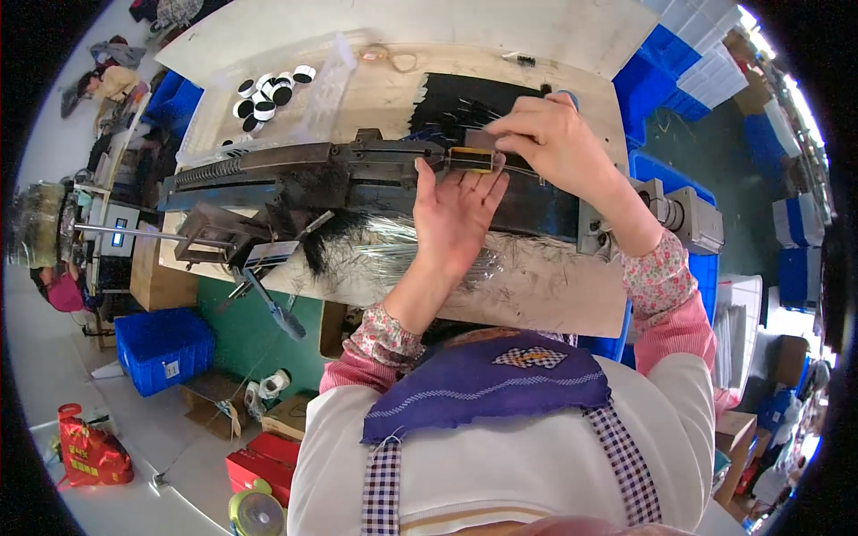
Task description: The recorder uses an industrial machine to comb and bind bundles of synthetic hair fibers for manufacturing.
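A long dark metal bench machine (pixel 380 170) runs across the worktable. My left hand (pixel 454 219) lies palm up against its front side, fingers stretched and thumb raised apart. Its fingertips touch or nearly touch a small black block with yellow edges (pixel 472 159) on the machine. Just right of that block, my right hand (pixel 554 143) is closed in a pinch; what its fingers hold is too small to make out. Behind the hands lies a dark mat with loose black bristles (pixel 451 103). Thin shiny metal wires (pixel 389 248) are spread in front of the machine, left of my left wrist.
A clear plastic tray (pixel 326 94) holds several white-and-black round pieces (pixel 265 94) at the back left. A lever handle (pixel 284 317) juts over the table's front edge. A grey motor unit (pixel 693 219) stands at the right end. Blue crates (pixel 165 350) stand around.
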{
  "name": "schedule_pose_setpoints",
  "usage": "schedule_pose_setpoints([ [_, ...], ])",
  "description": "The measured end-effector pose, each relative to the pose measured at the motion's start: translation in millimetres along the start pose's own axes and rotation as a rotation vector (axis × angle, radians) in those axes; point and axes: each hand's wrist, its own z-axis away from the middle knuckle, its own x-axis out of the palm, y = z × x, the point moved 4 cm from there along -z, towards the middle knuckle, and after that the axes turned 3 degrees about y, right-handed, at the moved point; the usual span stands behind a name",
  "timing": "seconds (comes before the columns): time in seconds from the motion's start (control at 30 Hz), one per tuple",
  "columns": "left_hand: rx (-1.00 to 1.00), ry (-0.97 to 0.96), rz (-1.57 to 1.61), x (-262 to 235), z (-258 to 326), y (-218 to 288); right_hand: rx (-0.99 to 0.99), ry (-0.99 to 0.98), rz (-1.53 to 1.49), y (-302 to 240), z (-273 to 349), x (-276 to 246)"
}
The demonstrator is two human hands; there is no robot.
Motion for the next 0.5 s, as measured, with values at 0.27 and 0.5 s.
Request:
schedule_pose_setpoints([
  [0.27, -0.033, -0.028, 0.043, -3, 3, -1, 0.033, -0.193, -0.023, 7, 2, 15],
  [0.5, -0.045, 0.04, 0.082, -1, 1, 1, -0.184, -0.036, 0.096, -20, 3, 18],
])
